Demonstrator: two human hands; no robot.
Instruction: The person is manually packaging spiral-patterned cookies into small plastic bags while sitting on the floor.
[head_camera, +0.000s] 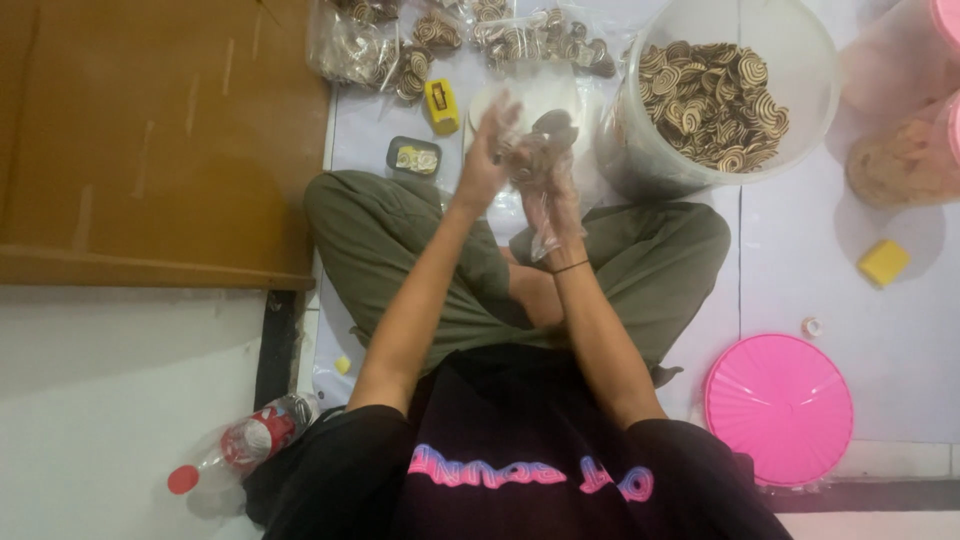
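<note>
I sit cross-legged on the floor in olive trousers. My left hand (487, 150) and my right hand (548, 165) are raised together in front of me. The right hand wears a thin clear plastic glove and grips a small clear plastic bag (535, 150) holding dark swirl cookies. My left hand pinches the top of the same bag. Just to the right stands a large clear tub (815, 70) filled with brown-and-cream spiral cookies (715, 100). A white plate (525, 95) lies on the floor behind my hands.
Filled cookie bags (400, 45) lie at the top. A yellow stapler (441, 105) and a small black tray (414, 157) sit nearby. A pink lid (780, 408), a yellow block (884, 263), pink-lidded jars (905, 150), a plastic bottle (245, 445) and a brown board (160, 140) surround me.
</note>
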